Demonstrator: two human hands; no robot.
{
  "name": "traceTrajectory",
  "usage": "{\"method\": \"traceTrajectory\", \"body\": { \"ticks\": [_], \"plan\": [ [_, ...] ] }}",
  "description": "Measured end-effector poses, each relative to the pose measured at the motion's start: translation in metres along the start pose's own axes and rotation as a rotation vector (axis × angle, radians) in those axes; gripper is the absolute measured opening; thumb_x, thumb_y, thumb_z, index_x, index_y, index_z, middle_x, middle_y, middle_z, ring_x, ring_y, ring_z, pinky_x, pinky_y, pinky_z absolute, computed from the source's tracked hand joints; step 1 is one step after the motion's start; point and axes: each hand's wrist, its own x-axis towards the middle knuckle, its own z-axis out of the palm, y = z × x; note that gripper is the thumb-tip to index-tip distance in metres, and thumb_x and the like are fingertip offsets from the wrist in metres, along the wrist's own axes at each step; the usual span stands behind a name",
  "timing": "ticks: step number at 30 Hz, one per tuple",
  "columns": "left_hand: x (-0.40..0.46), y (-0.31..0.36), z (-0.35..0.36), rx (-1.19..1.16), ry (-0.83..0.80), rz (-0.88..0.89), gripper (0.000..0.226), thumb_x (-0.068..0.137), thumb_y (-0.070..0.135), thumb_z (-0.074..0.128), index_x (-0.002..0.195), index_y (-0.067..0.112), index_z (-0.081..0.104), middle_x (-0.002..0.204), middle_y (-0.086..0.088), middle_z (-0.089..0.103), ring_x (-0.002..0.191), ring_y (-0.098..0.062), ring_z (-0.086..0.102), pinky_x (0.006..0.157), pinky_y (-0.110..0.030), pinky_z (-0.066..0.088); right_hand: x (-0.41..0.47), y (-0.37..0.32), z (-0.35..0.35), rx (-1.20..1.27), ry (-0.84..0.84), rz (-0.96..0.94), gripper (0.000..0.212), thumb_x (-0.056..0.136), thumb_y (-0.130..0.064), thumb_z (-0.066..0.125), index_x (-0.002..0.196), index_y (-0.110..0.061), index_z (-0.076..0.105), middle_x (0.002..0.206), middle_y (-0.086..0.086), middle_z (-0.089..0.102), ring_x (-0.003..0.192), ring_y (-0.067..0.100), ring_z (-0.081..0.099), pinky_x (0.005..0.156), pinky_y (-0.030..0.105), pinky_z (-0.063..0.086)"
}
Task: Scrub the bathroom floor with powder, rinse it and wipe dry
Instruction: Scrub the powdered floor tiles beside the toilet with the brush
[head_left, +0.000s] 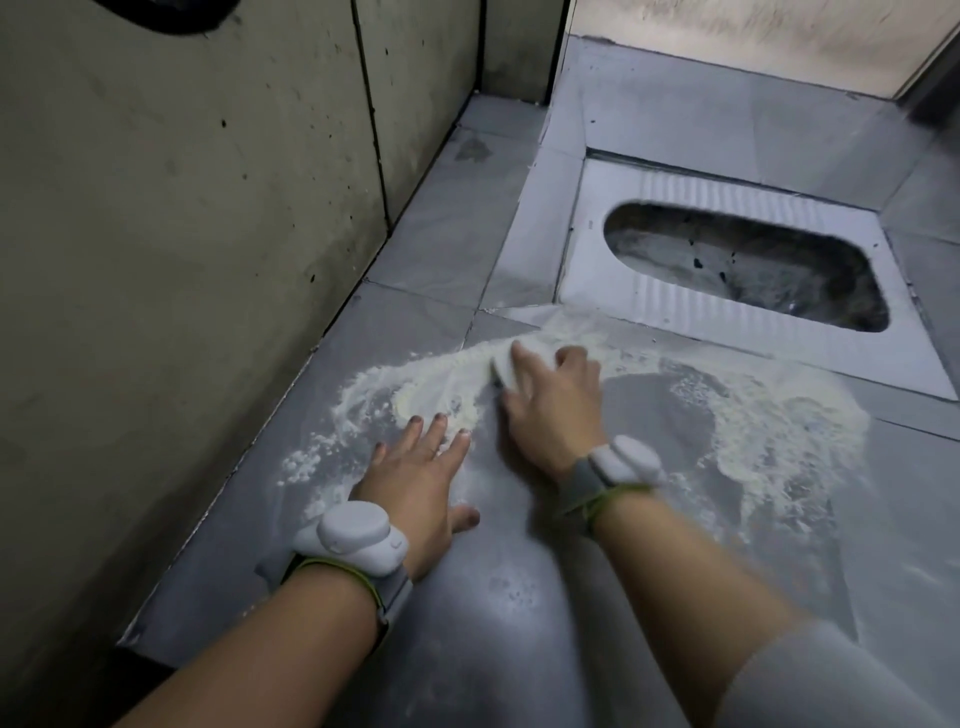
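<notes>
**Powder on floor, right hand on scrubber, left hand flat**

I see both hands low centre of the frame, on the grey tiled floor (519, 613).

Left hand (415, 478): fingers straight and spread, palm down on the tile, fingertips touching the near edge of the powder. Holding nothing. White wrist device (356, 535) on a grey strap with a yellow-green band.

Right hand (550, 400): just above and right of the left, fingers curled over a small pale scrubbing pad (504, 369), pressing it onto the floor. The pad is mostly hidden under the fingers and blurred, so I can't tell what kind it is. A matching wrist device (631, 460) sits on this arm.

Powder (447, 374): white, smeared in a wide arc across mid-frame, from left of the hands through the pad and round to a thick patch at centre right. Inside the arc the tile is bare and dark. Light dusting also on the tile at lower right.

Squat toilet pan (675, 296): upper right, set in a raised tiled step, dark bowl. The powder reaches its near-left corner.

Stained beige wall (182, 208) fills the left side of the frame, meeting the floor along a diagonal edge.
</notes>
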Motion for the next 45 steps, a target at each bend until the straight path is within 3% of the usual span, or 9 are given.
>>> {"method": "traceTrajectory", "body": {
  "ticks": [9, 14, 22, 24, 28, 32, 38, 43, 45],
  "plan": [
    [-0.001, 0.000, -0.002, 0.004, -0.015, 0.007, 0.081, 0.092, 0.053, 0.050, 0.153, 0.030, 0.002, 0.161, 0.002, -0.011, 0.148, -0.021, -0.010, 0.118, -0.046, 0.005, 0.014, -0.003, 0.010, -0.094, 0.030, -0.176, 0.046, 0.093, -0.045, 0.047, 0.137, -0.033, 0.045, 0.124, 0.020, 0.042, 0.108, 0.039, 0.040, 0.095, 0.045, 0.039],
    [-0.002, 0.001, 0.000, 0.003, -0.005, 0.001, 0.079, 0.093, 0.054, 0.048, 0.153, 0.030, 0.002, 0.161, 0.003, -0.011, 0.147, -0.020, -0.012, 0.118, -0.046, 0.003, 0.038, 0.076, -0.039, -0.185, 0.139, 0.424, 0.034, 0.093, -0.046, 0.044, 0.120, -0.026, 0.049, 0.125, 0.023, 0.038, 0.111, 0.043, 0.040, 0.095, 0.048, 0.037],
    [-0.005, 0.002, -0.004, 0.018, -0.015, 0.005, 0.079, 0.093, 0.054, 0.047, 0.153, 0.029, 0.002, 0.161, 0.003, -0.011, 0.147, -0.020, -0.011, 0.118, -0.045, 0.005, -0.020, 0.031, -0.008, -0.007, -0.068, -0.393, 0.051, 0.090, -0.048, 0.050, 0.138, -0.029, 0.050, 0.127, 0.020, 0.043, 0.115, 0.038, 0.041, 0.100, 0.045, 0.039],
    [-0.004, 0.002, -0.004, 0.021, -0.020, 0.003, 0.079, 0.093, 0.054, 0.046, 0.153, 0.029, 0.001, 0.161, 0.003, -0.012, 0.147, -0.020, -0.012, 0.118, -0.045, 0.004, 0.004, 0.054, -0.016, -0.069, 0.032, -0.320, 0.049, 0.091, -0.053, 0.041, 0.130, -0.028, 0.057, 0.115, 0.025, 0.049, 0.106, 0.045, 0.048, 0.094, 0.047, 0.045],
    [-0.004, 0.003, -0.004, 0.029, -0.029, 0.000, 0.079, 0.094, 0.054, 0.045, 0.153, 0.029, -0.001, 0.160, 0.003, -0.013, 0.147, -0.020, -0.013, 0.118, -0.044, 0.003, 0.038, 0.092, -0.043, -0.064, 0.094, 0.219, 0.039, 0.092, -0.051, 0.047, 0.121, -0.027, 0.057, 0.119, 0.023, 0.043, 0.110, 0.044, 0.043, 0.097, 0.047, 0.041],
    [-0.004, 0.002, -0.006, 0.038, -0.026, 0.004, 0.079, 0.094, 0.054, 0.045, 0.153, 0.029, -0.002, 0.160, 0.003, -0.014, 0.147, -0.020, -0.013, 0.119, -0.044, 0.004, -0.011, 0.051, -0.017, 0.036, -0.026, -0.304, 0.052, 0.089, -0.043, 0.055, 0.138, -0.027, 0.052, 0.126, 0.023, 0.043, 0.114, 0.039, 0.040, 0.101, 0.043, 0.036],
    [-0.004, 0.003, -0.006, 0.040, -0.027, 0.006, 0.079, 0.093, 0.055, 0.045, 0.153, 0.029, -0.001, 0.160, 0.003, -0.014, 0.147, -0.020, -0.012, 0.119, -0.044, 0.004, 0.041, 0.023, -0.007, -0.078, 0.041, 0.024, 0.035, 0.093, -0.042, 0.048, 0.126, -0.031, 0.049, 0.120, 0.018, 0.041, 0.108, 0.040, 0.039, 0.095, 0.046, 0.037],
    [-0.005, 0.001, -0.006, 0.035, -0.022, 0.011, 0.079, 0.093, 0.054, 0.046, 0.153, 0.029, -0.001, 0.161, 0.003, -0.012, 0.147, -0.020, -0.011, 0.119, -0.044, 0.004, 0.000, 0.012, 0.002, 0.008, -0.086, -0.439, 0.052, 0.091, -0.048, 0.044, 0.140, -0.031, 0.046, 0.126, 0.017, 0.041, 0.111, 0.035, 0.039, 0.098, 0.043, 0.036],
    [-0.004, 0.002, -0.006, 0.033, -0.015, 0.013, 0.079, 0.093, 0.054, 0.046, 0.153, 0.030, 0.000, 0.161, 0.003, -0.012, 0.147, -0.019, -0.011, 0.120, -0.043, 0.004, 0.019, 0.034, -0.012, -0.064, -0.074, -0.407, 0.051, 0.091, -0.049, 0.043, 0.140, -0.033, 0.046, 0.125, 0.017, 0.042, 0.112, 0.037, 0.041, 0.098, 0.044, 0.038]
  ]
}}
